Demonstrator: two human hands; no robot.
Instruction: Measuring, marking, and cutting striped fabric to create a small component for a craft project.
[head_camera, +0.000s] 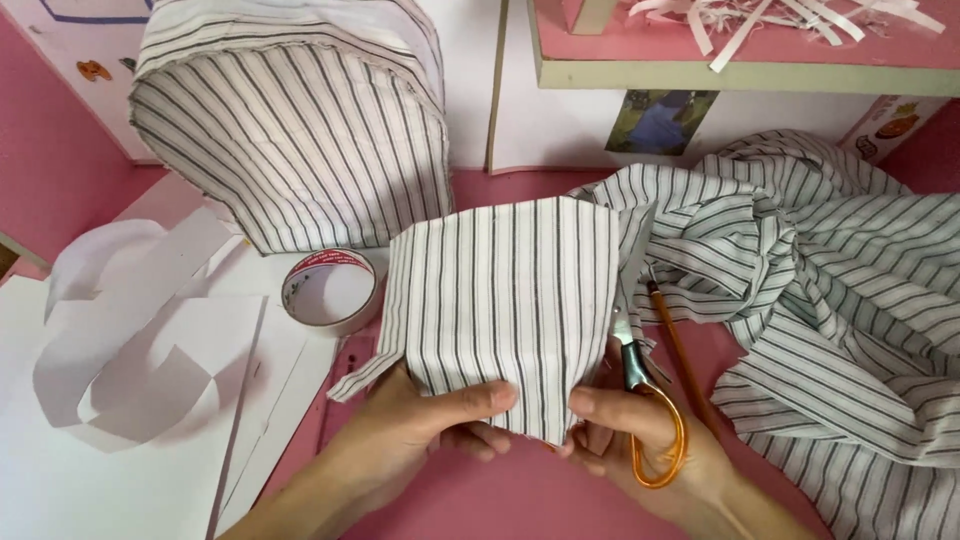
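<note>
- Your left hand (420, 425) pinches the lower edge of a striped fabric piece (500, 310), held up over the pink worktop (500, 500).
- Your right hand (640, 440) grips orange-handled scissors (640, 390), blades along the piece's right edge.
- A tape roll (330, 290) lies just left; loose striped cloth (830, 300) is heaped at right.

- A small printed picture (660, 121), rectangular, blue and green, is stuck on the white panel under the shelf at the back of the surface.
- A white card with an orange sticker (895, 124) stands at the back right corner.
- A white board with a small orange sticker (93, 70) stands at the back left corner.
</note>
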